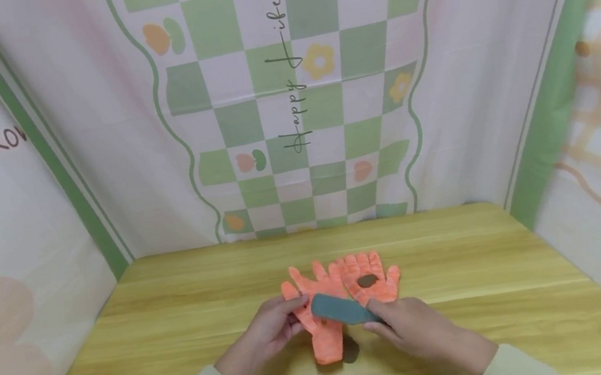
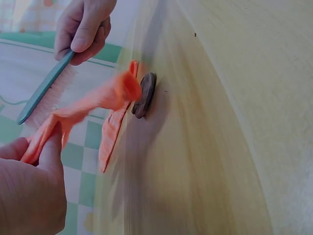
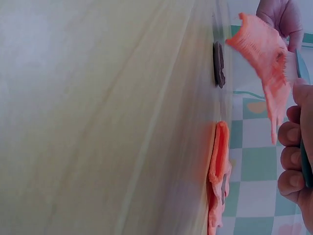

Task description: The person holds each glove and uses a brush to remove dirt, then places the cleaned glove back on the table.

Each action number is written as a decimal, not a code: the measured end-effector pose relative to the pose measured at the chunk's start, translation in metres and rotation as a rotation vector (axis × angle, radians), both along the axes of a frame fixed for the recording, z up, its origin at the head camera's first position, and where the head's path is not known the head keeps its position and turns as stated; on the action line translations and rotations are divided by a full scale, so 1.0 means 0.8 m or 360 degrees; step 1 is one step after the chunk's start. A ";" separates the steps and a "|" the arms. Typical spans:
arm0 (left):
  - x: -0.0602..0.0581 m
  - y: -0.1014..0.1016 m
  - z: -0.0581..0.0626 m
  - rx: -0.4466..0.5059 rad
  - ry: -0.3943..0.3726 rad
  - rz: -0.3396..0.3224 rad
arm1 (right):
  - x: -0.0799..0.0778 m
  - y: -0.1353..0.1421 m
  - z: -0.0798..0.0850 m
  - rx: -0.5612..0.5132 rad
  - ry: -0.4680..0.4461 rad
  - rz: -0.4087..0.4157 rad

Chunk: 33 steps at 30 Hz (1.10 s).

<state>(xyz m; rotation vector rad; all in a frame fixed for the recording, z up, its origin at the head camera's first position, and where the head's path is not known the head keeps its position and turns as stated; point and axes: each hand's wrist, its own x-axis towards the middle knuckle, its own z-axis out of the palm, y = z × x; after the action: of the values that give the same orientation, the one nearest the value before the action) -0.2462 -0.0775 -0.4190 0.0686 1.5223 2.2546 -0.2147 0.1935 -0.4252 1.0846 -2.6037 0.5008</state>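
My left hand (image 1: 270, 329) pinches the thumb-side edge of an orange knit glove (image 1: 328, 344), which hangs raised over the table with its cuff toward me. In my right hand (image 1: 417, 326) is the handle of a teal brush (image 1: 340, 309). The pale bristles (image 2: 46, 100) face the glove; in the right wrist view they meet its surface beside a small dark spot (image 3: 280, 58). A second orange glove (image 1: 390, 291) lies flat behind, fingers pointing away, with a brown patch (image 1: 367, 280) on its palm.
On the wooden table (image 1: 177, 305), a dark brown flat lump (image 1: 351, 350) lies below the raised glove's cuff. Small dark specks (image 2: 195, 35) dot the tabletop. A checked green and white curtain (image 1: 277, 112) stands behind the table, with printed cloths at both sides.
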 end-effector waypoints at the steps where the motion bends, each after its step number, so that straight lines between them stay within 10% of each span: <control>1: 0.000 0.000 0.000 0.0000 -0.0003 0.0006 | 0.000 0.001 0.000 -0.0002 -0.0011 0.0002; 33: -0.006 -0.016 0.012 0.0135 0.0096 0.0062 | -0.003 0.024 0.014 0.0040 -0.0316 -0.0356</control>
<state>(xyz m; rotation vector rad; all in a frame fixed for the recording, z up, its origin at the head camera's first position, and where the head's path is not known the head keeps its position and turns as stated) -0.2514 -0.0906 -0.4091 0.1343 1.4698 2.3673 -0.2173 0.2126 -0.4137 0.7712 -2.8649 0.5489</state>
